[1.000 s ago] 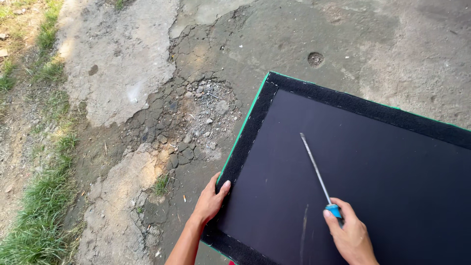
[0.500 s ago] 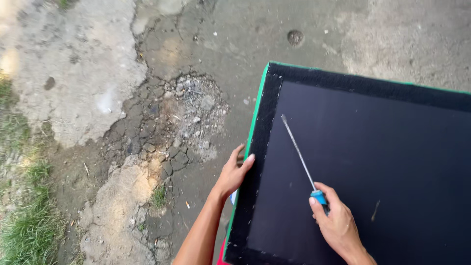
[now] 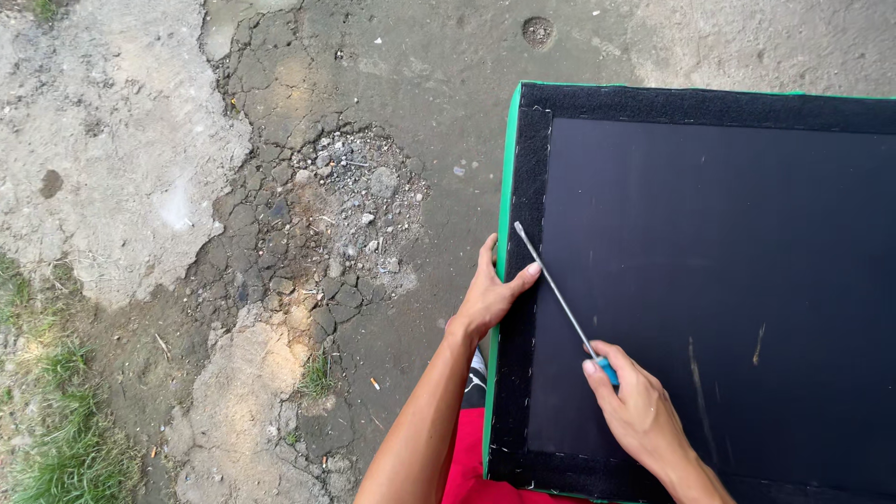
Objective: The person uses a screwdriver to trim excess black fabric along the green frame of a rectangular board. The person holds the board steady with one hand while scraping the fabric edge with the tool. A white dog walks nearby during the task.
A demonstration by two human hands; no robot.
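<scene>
A large flat black panel (image 3: 728, 280) with a fuzzy black stapled border and a green edge lies in front of me. My left hand (image 3: 490, 294) grips its left edge, thumb on top of the border. My right hand (image 3: 635, 411) holds a long screwdriver (image 3: 555, 294) by its blue handle. The thin metal shaft slants up and left, and its tip rests on the black border just above my left thumb.
Cracked concrete ground (image 3: 327, 215) with loose gravel lies to the left of the panel. Grass (image 3: 56, 439) grows at the lower left. Red fabric (image 3: 462, 467) shows below the panel near my left arm.
The view has shifted so the panel sits squarer. My right hand has swung the screwdriver left, bringing its tip from the panel's middle to the border by my left thumb.
</scene>
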